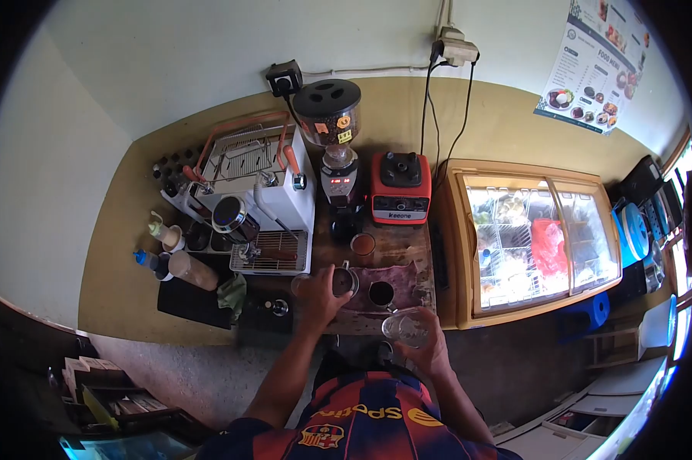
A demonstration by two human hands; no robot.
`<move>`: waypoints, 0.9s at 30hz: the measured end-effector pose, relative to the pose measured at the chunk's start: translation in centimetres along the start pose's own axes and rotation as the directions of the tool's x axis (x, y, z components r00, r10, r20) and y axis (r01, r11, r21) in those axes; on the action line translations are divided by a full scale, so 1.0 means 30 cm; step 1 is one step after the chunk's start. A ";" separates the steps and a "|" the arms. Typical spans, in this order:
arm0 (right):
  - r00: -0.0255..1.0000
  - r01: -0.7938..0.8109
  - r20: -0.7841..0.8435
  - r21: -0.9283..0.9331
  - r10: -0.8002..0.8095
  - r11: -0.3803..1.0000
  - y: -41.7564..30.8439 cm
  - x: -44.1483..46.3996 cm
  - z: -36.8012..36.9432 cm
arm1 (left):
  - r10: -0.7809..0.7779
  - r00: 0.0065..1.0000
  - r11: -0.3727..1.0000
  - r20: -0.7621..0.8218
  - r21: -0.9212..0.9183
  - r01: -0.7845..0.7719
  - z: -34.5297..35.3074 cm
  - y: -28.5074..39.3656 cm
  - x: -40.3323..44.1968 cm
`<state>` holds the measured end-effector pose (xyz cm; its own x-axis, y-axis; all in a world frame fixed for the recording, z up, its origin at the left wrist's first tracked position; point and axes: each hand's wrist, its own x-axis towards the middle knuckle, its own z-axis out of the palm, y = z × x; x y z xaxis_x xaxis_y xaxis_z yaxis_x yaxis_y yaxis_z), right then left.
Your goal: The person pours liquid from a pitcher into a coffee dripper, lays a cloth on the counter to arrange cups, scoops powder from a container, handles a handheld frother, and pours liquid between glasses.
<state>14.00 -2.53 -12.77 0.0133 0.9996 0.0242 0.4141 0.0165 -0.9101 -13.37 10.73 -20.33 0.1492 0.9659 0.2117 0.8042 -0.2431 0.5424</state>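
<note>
My left hand [319, 297] is wrapped round the side of a metal pitcher [344, 282] at the counter's front edge. In my right hand [430, 349] is a clear glass [404, 328], tilted on its side in front of the counter. Between the two hands a dark-filled cup [381, 293] rests on a purplish cloth [404, 280]. Behind the pitcher sits a small glass with brown content [363, 244]. Another clear glass is partly hidden by my left hand.
An espresso machine [308, 207] stands left, with a coffee grinder [338, 180] and red blender [400, 188] behind the cups. A glass-topped display freezer [461, 253] is at right. Bottles [192, 272] and a green cloth [231, 295] lie left.
</note>
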 end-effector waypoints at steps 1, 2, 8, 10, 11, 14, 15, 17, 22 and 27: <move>1.000 0.007 -0.013 0.017 -0.007 1.000 0.000 -0.004 -0.014 | -0.009 1.000 1.000 -0.013 0.022 0.009 0.072 -0.031 -0.013; 1.000 0.012 -0.026 0.035 -0.011 0.999 0.001 -0.011 -0.026 | -0.064 0.997 0.998 -0.033 -0.010 0.064 0.153 -0.066 -0.026; 0.984 0.015 -0.177 0.016 -0.012 1.000 0.039 -0.073 -0.031 | -0.117 0.991 0.981 -0.063 -0.161 0.105 0.354 -0.144 -0.072; 0.985 -0.030 -0.168 0.062 0.040 0.998 0.050 -0.093 -0.018 | -0.096 0.976 0.990 -0.194 -0.121 0.074 0.322 -0.069 -0.098; 0.985 0.035 -0.173 0.069 -0.022 0.997 0.066 -0.087 -0.010 | -0.085 0.962 0.993 -0.258 -0.096 0.062 0.301 -0.047 -0.109; 0.972 0.196 -0.173 0.228 -0.159 0.954 0.122 -0.091 0.040 | -0.368 0.930 0.865 0.023 -0.359 0.351 0.285 -0.157 -0.316; 0.978 0.152 -0.184 0.322 -0.096 0.935 0.102 -0.092 0.053 | -0.419 0.908 0.835 0.024 -0.382 0.396 0.271 -0.175 -0.363; 0.983 0.076 -0.183 0.502 0.020 0.861 0.049 -0.092 0.082 | -0.417 0.871 0.893 -0.261 -0.296 0.339 0.222 -0.164 -0.407; 0.983 0.062 -0.175 0.576 0.049 0.815 0.033 -0.132 0.186 | -0.431 0.834 0.829 -0.345 -0.515 0.216 0.213 -0.283 -0.260; 0.977 -0.017 -0.147 0.676 0.157 0.737 -0.008 -0.200 0.325 | -0.311 0.936 0.687 -0.166 -0.720 0.100 0.241 -0.451 -0.139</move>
<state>4.95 -8.30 -16.72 0.2120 0.9755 -0.0588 -0.3100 0.0101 -0.9507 -20.72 10.64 -34.43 -0.2054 0.9648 0.1645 0.1532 -0.1343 0.9790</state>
